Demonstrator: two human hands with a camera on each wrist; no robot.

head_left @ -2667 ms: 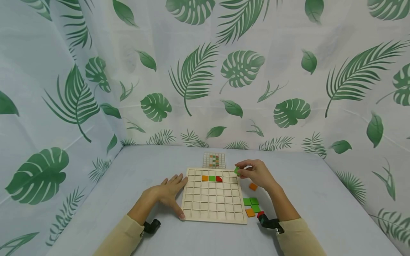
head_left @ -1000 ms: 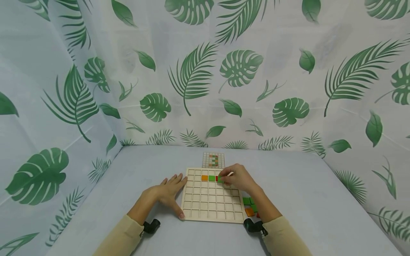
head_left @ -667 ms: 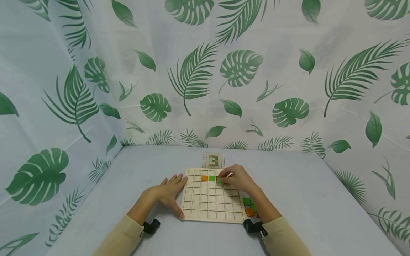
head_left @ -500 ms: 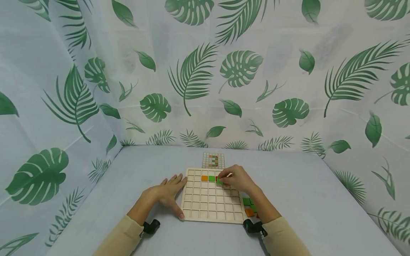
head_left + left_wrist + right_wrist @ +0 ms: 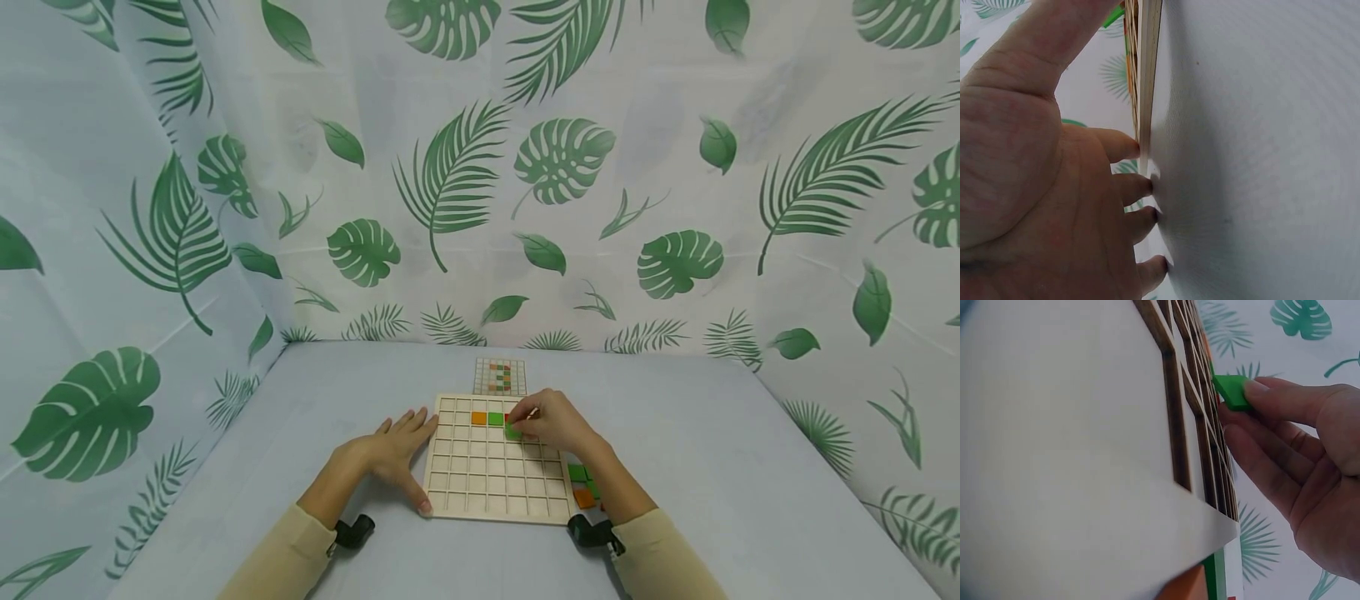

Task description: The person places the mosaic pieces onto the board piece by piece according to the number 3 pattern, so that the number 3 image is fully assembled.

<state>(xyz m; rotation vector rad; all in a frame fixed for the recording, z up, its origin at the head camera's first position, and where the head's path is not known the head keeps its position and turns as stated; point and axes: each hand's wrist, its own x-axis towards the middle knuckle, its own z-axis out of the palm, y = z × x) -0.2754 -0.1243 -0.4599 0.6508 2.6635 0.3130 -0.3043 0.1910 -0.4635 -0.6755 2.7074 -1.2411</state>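
A light wooden grid board (image 5: 487, 483) lies on the table. In its second row from the back sit an orange tile (image 5: 478, 418), a green tile (image 5: 496, 419) and a red tile (image 5: 507, 417), the last mostly covered by fingers. My right hand (image 5: 558, 423) pinches another green tile (image 5: 513, 433) between thumb and fingers, just in front of the red one. The right wrist view has this pinched tile (image 5: 1232, 392) tilted against the grid. With fingers spread, my left hand (image 5: 393, 454) rests at the board's left edge, its thumb by the near left corner.
Behind the board lies a small card (image 5: 500, 377) printed with a coloured grid pattern. Loose green tiles (image 5: 577, 472) and an orange tile (image 5: 584, 498) lie right of the board, partly hidden by the right forearm. Leaf-printed cloth (image 5: 480, 208) hangs behind the table.
From the board's right edge, my right hand has carried the green tile left to the red tile, then slightly toward me. My left hand has stayed put.
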